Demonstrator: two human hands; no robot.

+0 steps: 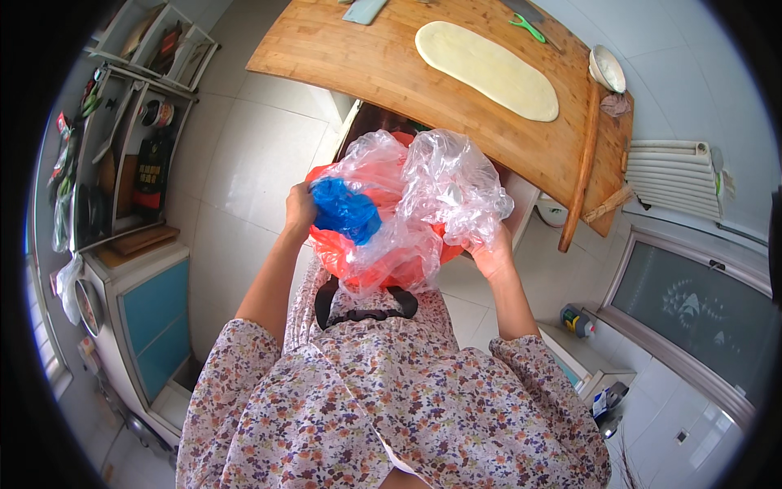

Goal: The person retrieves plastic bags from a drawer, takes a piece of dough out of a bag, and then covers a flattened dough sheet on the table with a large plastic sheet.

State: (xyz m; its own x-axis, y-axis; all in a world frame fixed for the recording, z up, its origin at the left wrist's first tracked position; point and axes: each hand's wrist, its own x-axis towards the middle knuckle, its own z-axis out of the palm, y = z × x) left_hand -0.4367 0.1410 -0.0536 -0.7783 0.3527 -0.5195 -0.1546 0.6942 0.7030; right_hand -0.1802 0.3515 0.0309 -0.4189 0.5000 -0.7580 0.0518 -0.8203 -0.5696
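A crumpled bundle of thin plastic bags spreads between my hands at waist height. It holds a red bag [330, 253], a blue bag [347, 211] and clear bags [452, 177]. My left hand [301, 208] grips the bundle's left edge beside the blue bag. On the other side, my right hand [493, 250] has its fingers on the clear and red plastic; the bags partly hide them. Behind the bundle, a pulled-out drawer [386, 117] shows under the table edge, its inside mostly covered.
Flattened dough [489, 70] lies on the wooden tabletop [342, 55]. A rolling pin [580, 171] juts past the table's edge near a small straw brush [608, 203]. Farther back are a bowl [607, 68] and a green-handled peeler [528, 28]. Shelves [125, 159] stand left, a radiator [672, 177] right.
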